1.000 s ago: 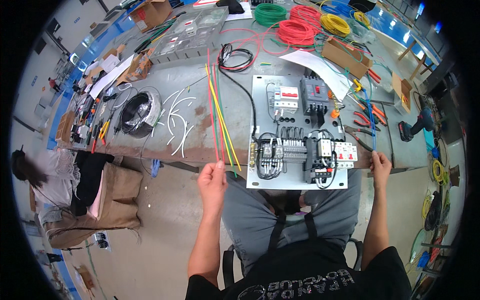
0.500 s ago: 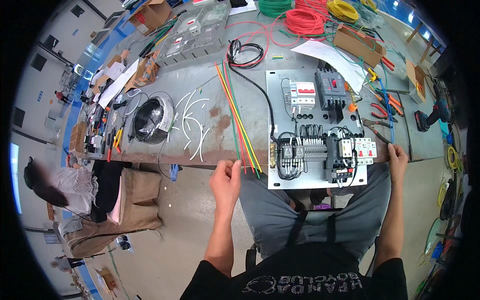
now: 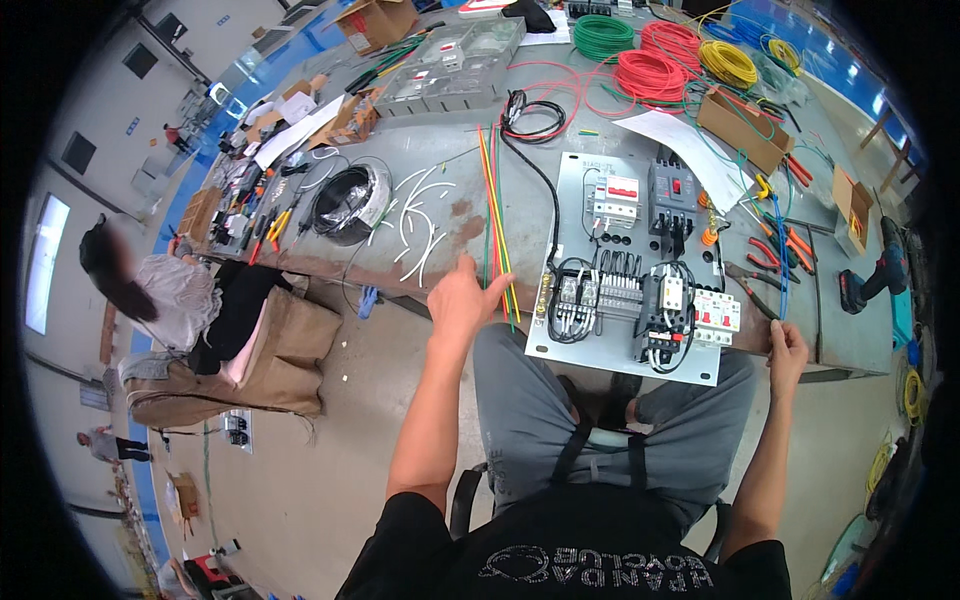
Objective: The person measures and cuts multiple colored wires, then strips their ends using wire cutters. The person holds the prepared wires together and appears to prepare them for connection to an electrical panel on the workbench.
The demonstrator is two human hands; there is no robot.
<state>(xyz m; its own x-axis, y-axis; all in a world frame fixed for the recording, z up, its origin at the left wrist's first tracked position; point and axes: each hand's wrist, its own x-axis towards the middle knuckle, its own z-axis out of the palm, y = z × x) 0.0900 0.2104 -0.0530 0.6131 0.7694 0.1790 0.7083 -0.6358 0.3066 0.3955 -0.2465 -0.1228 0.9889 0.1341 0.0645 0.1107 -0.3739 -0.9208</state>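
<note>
My left hand (image 3: pixel 462 298) is at the table's front edge, its thumb and forefinger spread apart, beside straight thin strips (image 3: pixel 497 220) in red, yellow and green. The thumb reaches toward their near ends; nothing shows in its grip. At the right, my right hand (image 3: pixel 788 350) has its fingers pinched on the near end of a blue wire (image 3: pixel 784 262), which runs back over the table. Between my hands lies a metal mounting plate (image 3: pixel 590 349), its front part jutting past the table edge. It carries a large breaker (image 3: pixel 673 196), smaller breakers (image 3: pixel 717 318), a contactor and black wiring.
Pliers (image 3: pixel 752 285) and a yellow-handled tool lie right of the plate, with a cordless drill (image 3: pixel 868 268) beyond. Short white tubes (image 3: pixel 420 225) and a black cable coil (image 3: pixel 350 205) lie left. Coloured wire coils (image 3: pixel 650 75) stand behind. A person sits at the left (image 3: pixel 165 300).
My view has shifted, moving the table and plate within the picture. My left hand has opened its thumb and forefinger beside the strips. The right hand remains at the blue wire.
</note>
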